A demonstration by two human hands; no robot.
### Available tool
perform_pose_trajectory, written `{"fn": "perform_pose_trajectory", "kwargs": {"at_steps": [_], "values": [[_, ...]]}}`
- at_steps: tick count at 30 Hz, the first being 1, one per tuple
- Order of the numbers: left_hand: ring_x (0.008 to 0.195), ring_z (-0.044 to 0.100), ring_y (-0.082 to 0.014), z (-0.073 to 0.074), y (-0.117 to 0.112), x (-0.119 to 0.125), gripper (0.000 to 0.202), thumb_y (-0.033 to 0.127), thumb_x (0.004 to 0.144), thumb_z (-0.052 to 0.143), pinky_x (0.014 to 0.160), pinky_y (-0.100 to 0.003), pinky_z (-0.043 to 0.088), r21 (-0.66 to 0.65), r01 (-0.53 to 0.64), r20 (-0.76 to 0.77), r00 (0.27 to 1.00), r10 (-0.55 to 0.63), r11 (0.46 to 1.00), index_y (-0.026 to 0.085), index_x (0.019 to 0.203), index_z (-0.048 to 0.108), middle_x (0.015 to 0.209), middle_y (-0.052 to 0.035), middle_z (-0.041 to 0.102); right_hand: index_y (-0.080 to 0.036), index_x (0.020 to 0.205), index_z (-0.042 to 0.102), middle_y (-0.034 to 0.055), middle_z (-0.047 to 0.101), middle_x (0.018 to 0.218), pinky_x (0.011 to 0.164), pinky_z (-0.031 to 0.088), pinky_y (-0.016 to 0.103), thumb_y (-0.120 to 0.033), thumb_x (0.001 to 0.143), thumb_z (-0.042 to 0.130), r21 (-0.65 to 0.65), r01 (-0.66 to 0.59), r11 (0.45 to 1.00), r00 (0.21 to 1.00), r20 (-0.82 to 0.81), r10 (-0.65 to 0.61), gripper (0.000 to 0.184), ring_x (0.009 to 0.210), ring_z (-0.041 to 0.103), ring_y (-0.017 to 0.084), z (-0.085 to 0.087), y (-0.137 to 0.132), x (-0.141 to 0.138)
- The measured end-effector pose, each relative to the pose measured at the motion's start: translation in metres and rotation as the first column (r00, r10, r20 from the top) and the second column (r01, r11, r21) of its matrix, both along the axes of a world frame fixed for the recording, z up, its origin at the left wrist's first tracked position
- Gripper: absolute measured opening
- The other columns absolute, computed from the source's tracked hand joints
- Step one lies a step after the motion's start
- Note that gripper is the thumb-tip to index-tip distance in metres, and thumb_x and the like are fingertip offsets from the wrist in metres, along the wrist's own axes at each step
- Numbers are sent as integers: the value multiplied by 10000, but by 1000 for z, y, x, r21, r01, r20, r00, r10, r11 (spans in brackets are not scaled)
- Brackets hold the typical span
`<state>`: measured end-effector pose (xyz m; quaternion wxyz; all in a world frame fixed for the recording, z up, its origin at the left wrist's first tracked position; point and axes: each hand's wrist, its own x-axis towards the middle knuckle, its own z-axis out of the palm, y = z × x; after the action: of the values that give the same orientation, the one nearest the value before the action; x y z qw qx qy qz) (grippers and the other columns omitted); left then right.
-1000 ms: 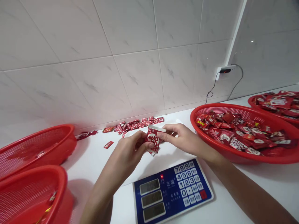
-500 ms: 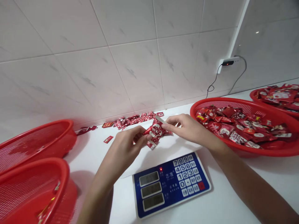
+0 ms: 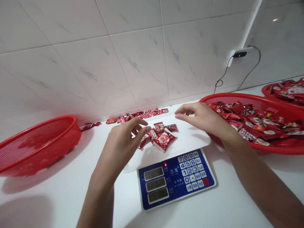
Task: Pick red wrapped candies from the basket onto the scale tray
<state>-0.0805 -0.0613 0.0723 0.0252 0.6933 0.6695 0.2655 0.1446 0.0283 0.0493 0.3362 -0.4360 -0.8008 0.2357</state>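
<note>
Several red candy packets (image 3: 164,140) with white lettering lie in a small heap on the white weighing pan (image 3: 190,139) of a scale. My left hand (image 3: 127,136) hovers at the heap's left side, thumb and index finger apart, holding nothing that I can see. It partly hides the leftmost packets. Over the pan's far right side is my right hand (image 3: 196,115), its thumb and fingers apart and bare. In front of the pan sits the scale's blue panel (image 3: 177,180), with number keys, a lit red light and display windows too dim to read.
To the right stands a red basket (image 3: 237,96) full of packets, with another filled basket (image 3: 267,90) behind it. A red mesh basket (image 3: 76,131) stands left. Small red packets (image 3: 140,114) line the tiled wall. A cable (image 3: 222,77) hangs from a wall socket.
The red packet that both hands held now lies on the pan, and both hands have let go and drawn apart. The nearer left basket is out of view. The camera view has shifted slightly.
</note>
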Motion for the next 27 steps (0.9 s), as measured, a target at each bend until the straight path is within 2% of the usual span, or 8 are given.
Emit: {"fn": "perform_pose_trajectory", "kwargs": {"at_steps": [10, 14, 18, 20, 22, 24, 27], "values": [[528, 596, -128, 3, -4, 2, 191, 427, 880, 553, 486, -239, 387, 30, 51, 38, 998, -52, 998, 271, 853, 659, 663, 34, 697, -198, 946, 736, 56, 747, 960, 740, 490, 301, -369, 861, 606, 10, -19, 1000, 1000, 5, 18, 231, 887, 666, 196, 0, -1, -2], [536, 594, -138, 5, -5, 1, 222, 449, 868, 542, 504, -248, 402, 6, 27, 52, 998, -27, 1000, 262, 858, 660, 655, 22, 691, -202, 949, 737, 52, 748, 964, 749, 491, 314, -373, 859, 607, 45, -9, 999, 1000, 11, 9, 232, 881, 669, 201, 2, -7, -3], [646, 625, -168, 6, -6, -10, 269, 494, 859, 519, 565, -269, 439, 24, 32, 57, 998, -34, 999, 270, 888, 663, 711, 4, 695, -208, 965, 736, 47, 750, 978, 816, 499, 331, -284, 868, 560, 116, 83, 990, 996, -45, -79, 214, 920, 674, 205, 13, -5, 12], [656, 629, -181, 6, -5, -18, 307, 531, 853, 504, 568, -282, 444, 45, 16, 41, 999, -18, 999, 274, 901, 665, 735, -8, 700, -209, 980, 731, 48, 748, 967, 838, 496, 348, -168, 842, 511, 152, 185, 971, 980, 39, -193, 263, 923, 676, 212, 19, 8, 29], [611, 623, -195, 7, -4, -23, 330, 551, 830, 500, 547, -297, 438, 53, -23, 12, 1000, 22, 998, 272, 882, 668, 714, -20, 705, -194, 982, 728, 71, 741, 978, 840, 490, 369, -66, 783, 479, 158, 264, 952, 926, 235, -296, 344, 950, 671, 241, 21, 28, 49], [587, 630, -217, 8, -3, -25, 312, 532, 804, 506, 526, -306, 430, 16, -49, -26, 998, 49, 999, 272, 846, 673, 688, -31, 716, -162, 955, 730, 113, 735, 1006, 828, 491, 380, -14, 733, 494, 77, 290, 954, 853, 431, -294, 356, 965, 669, 277, 17, 48, 67], [629, 666, -243, 9, -2, -21, 295, 508, 803, 490, 532, -309, 430, -51, -49, -45, 998, 47, 998, 279, 827, 674, 711, -35, 742, -158, 912, 735, 117, 736, 1041, 818, 507, 342, -32, 749, 546, -31, 254, 967, 841, 501, -205, 280, 948, 685, 263, 3, 69, 86]]}}
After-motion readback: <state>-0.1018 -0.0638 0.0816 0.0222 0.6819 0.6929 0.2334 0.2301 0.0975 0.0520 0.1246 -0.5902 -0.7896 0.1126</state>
